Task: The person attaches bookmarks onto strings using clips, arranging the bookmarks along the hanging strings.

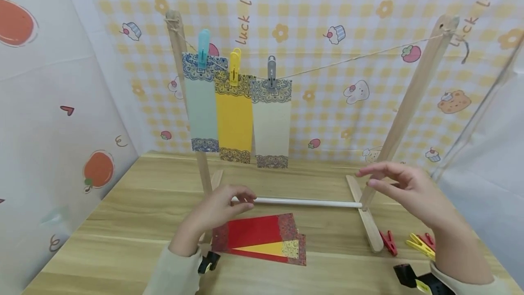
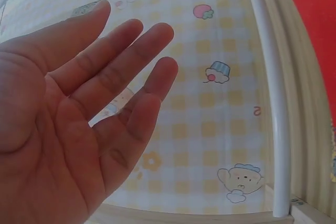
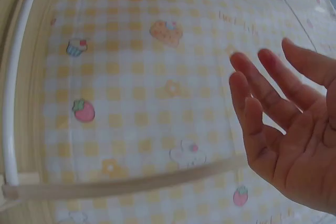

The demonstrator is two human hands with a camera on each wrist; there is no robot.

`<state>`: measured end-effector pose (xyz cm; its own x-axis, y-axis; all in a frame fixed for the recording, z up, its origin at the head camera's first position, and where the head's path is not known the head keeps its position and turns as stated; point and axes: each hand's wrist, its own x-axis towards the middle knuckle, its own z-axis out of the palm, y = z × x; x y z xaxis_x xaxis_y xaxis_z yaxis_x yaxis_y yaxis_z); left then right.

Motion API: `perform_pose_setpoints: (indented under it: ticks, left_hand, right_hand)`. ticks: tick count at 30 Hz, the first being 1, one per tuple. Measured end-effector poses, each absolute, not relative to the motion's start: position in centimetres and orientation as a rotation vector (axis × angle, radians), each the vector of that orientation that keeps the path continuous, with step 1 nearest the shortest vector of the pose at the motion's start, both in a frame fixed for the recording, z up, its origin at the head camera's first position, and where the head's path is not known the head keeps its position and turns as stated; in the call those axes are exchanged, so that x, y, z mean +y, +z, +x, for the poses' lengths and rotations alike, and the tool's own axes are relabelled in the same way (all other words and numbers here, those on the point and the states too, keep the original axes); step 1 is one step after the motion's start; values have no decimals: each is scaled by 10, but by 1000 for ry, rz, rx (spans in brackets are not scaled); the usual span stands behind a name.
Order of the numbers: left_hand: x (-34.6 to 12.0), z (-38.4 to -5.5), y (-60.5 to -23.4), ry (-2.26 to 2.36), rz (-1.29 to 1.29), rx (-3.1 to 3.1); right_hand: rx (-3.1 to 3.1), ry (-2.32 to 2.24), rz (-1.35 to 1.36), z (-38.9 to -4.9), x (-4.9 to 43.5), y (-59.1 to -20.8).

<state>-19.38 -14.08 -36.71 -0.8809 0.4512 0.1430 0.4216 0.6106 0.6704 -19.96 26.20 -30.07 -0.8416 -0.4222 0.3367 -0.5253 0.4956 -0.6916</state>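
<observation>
My left hand (image 1: 225, 205) hovers above a small stack of paper cards, its fingers loosely bent around nothing; its bare palm shows in the left wrist view. The top card is a red card (image 1: 255, 231) with patterned ends, and a yellow card (image 1: 270, 248) peeks out beneath it. My right hand (image 1: 405, 190) is raised by the right wooden post (image 1: 413, 90), fingers relaxed and holding nothing. Three cards hang from a string (image 1: 352, 59): a pale green card (image 1: 202, 108) under a blue clothespin (image 1: 203, 49), a yellow card (image 1: 234, 119) under a yellow clothespin (image 1: 234, 67), and a cream card (image 1: 272, 129) under a grey clothespin (image 1: 271, 73).
The string spans the left wooden post (image 1: 178, 40) and the right one. A white rod (image 1: 307, 202) joins their feet low over the wooden table (image 1: 143, 222). Red clothespins (image 1: 389, 243) and a yellow clothespin (image 1: 420, 245) lie at the right. A checked cloth (image 1: 323, 117) hangs behind.
</observation>
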Motion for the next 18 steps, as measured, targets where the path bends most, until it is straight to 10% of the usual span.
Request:
perform_pose_setpoints:
  ticks: [18]
  left_hand:
    - [-135,-197,-396,1100,546,2793]
  right_hand:
    - [-2921,1349,786,-217,343,-363]
